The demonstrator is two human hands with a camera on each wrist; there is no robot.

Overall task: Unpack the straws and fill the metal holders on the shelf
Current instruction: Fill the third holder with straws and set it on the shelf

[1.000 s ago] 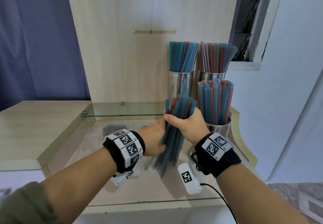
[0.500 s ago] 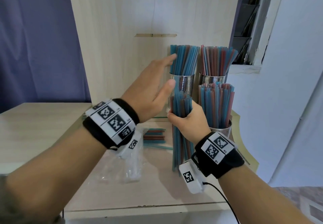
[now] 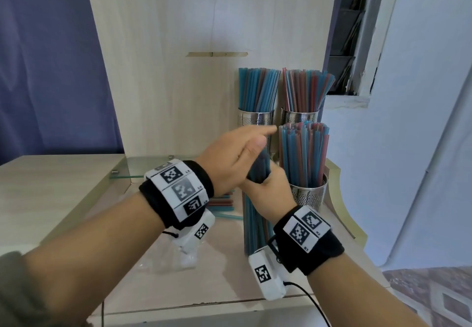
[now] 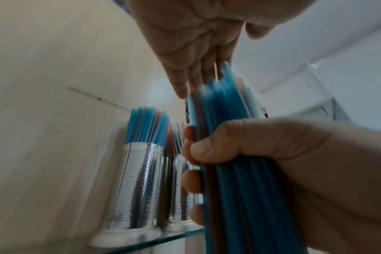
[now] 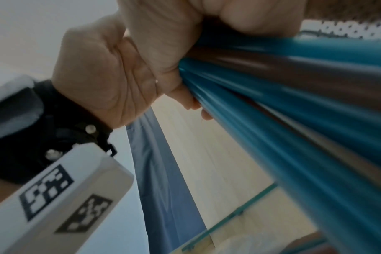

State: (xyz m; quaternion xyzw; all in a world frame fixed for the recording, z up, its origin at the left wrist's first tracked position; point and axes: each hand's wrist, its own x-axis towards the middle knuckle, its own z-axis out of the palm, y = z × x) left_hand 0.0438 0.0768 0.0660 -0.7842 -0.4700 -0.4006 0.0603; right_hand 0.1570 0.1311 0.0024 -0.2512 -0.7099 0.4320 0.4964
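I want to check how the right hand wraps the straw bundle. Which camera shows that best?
The left wrist view: the right hand shows its thumb and fingertips curled round the straw bundle. The head view shows only the back of that hand. The right wrist view is very close and blurred, showing mostly palm.

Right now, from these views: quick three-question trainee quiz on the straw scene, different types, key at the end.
1. True or false: the right hand grips a bundle of straws standing upright.
2. How many metal holders with straws in them show in the head view? A) one B) three C) five
3. Fill in: the left hand lies flat, fingers straight, over the ___ end of the bundle.

Key
1. True.
2. B: two at the back, one in front on the right.
3. Top. Its grip is not closed on anything.
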